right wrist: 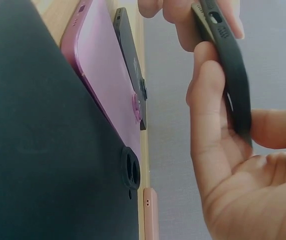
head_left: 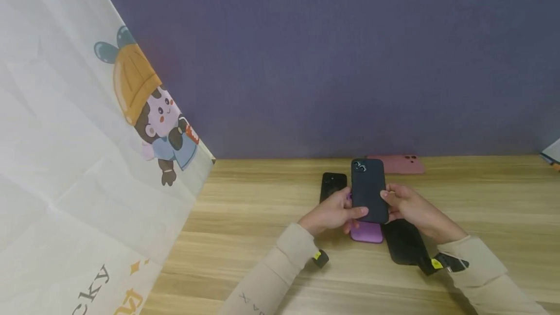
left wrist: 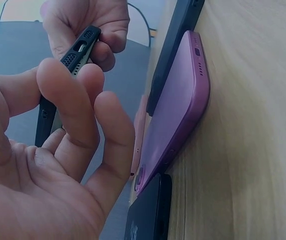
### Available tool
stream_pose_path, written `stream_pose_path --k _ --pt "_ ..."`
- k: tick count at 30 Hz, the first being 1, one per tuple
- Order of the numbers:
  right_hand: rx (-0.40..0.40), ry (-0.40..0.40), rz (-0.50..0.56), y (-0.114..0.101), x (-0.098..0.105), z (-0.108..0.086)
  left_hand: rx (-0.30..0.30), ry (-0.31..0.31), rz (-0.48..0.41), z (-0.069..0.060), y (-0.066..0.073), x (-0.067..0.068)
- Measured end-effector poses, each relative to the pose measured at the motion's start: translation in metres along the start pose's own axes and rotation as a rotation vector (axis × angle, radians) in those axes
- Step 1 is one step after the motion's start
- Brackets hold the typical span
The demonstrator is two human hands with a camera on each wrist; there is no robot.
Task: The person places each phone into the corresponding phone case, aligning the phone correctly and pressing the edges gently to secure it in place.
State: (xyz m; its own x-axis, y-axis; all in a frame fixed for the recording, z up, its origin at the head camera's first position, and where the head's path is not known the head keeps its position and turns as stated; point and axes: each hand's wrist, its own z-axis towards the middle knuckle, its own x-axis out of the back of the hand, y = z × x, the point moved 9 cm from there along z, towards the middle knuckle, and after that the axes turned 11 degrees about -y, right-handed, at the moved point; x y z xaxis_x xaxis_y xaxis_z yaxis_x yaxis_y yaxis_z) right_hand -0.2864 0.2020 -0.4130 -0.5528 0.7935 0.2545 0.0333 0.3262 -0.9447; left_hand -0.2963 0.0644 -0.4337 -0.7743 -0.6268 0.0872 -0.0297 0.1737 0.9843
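Both hands hold a black phone case (head_left: 368, 193) up above the table, its back with the camera cutout facing the head camera. My left hand (head_left: 334, 210) pinches the lower left edge, thumb across the back. At the right edge my right hand (head_left: 413, 208) grips it between thumb and fingers. The case's end with port and speaker holes shows in the left wrist view; whether a phone sits inside I cannot tell. Below lies a purple phone (head_left: 366, 235), partly hidden by the held case. A black phone (head_left: 334, 183) lies left of it, a second black case (head_left: 404, 247) right.
A pink phone or case (head_left: 400, 165) lies at the back of the wooden table (head_left: 245, 237), against a blue-grey panel (head_left: 328, 62). A white sheet with a cartoon figure (head_left: 162, 115) hangs at the left. A small object (head_left: 552, 153) shows at the far right edge.
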Motion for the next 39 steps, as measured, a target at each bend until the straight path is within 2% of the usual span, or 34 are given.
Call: stream_pose_path --k 7,15,30,39 --pt "0.011 -0.005 0.008 -0.0013 -0.0008 0.0006 0.000 0.001 -0.001 -0.0004 0.0012 -0.0001" --pt "0.036 -0.014 0.030 -0.0014 -0.0027 0.0021 -0.031 0.008 -0.013 0.0000 0.0047 0.0008" --pt "0.021 -0.002 0.021 -0.0017 -0.0016 0.0019 -0.037 0.022 -0.040 0.0014 0.0018 0.0017" --pt "0.025 0.002 0.047 0.0013 0.0007 0.0024 -0.063 0.032 -0.070 0.0003 0.0062 0.0019"
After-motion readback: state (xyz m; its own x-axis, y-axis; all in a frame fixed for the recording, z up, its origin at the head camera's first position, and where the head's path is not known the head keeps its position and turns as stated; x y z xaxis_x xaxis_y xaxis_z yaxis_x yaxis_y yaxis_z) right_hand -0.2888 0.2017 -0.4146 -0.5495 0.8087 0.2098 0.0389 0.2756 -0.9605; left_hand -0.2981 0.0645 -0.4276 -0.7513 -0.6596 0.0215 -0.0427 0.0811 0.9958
